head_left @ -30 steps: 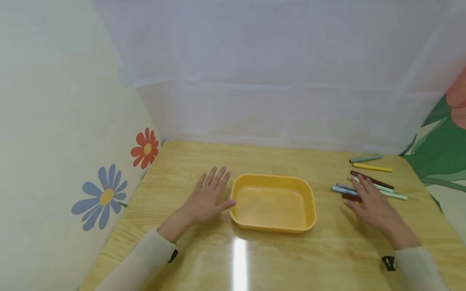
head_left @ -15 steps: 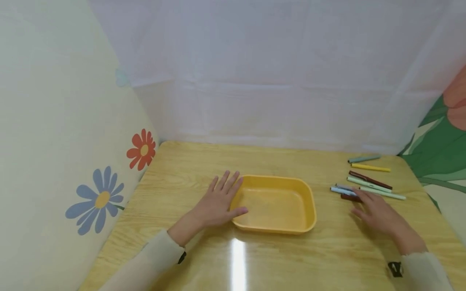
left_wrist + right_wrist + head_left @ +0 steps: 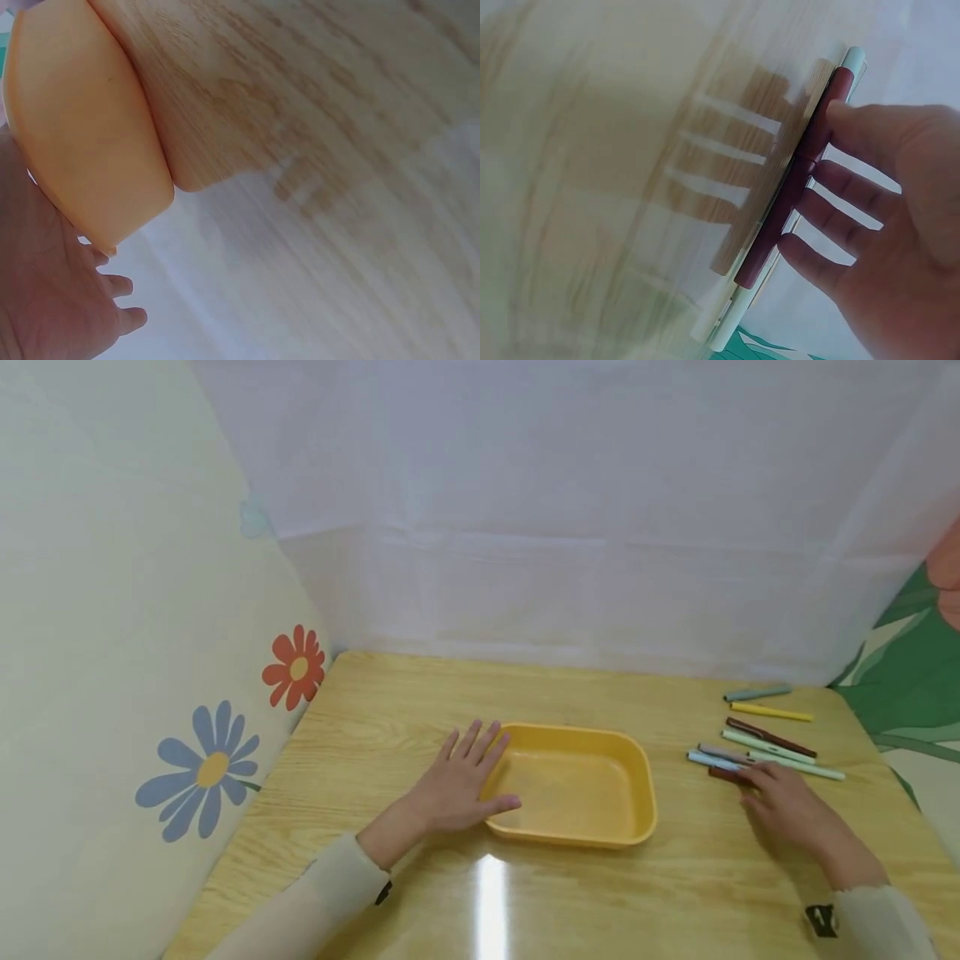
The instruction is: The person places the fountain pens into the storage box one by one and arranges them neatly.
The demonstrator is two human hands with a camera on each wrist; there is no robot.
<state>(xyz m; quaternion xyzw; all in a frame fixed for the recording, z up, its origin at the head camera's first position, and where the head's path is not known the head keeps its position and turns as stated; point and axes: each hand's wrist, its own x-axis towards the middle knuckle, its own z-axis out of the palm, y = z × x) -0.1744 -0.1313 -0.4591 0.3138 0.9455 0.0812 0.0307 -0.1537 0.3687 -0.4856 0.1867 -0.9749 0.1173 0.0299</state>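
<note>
My left hand rests with fingers spread on the left rim of a shallow yellow tray. In the left wrist view that hand lies along the rim of the tray, its thumb hidden. At the right, my right hand reaches down over a dark red pen, the nearest of a loose group. In the right wrist view its thumb and fairly straight fingertips meet the upper side of the dark red pen, which lies close over the table. A pale green pen shows behind it.
Beside the right hand lie a light blue pen, a lavender-grey pen, pale green pens and another dark red pen. Farther back are a yellow pen and a grey-teal pen. A white cloth hangs behind the wooden table.
My left hand has moved right, onto the tray's rim. My right hand has drawn back and right from over the pens to the near dark red pen. The pens keep their places.
</note>
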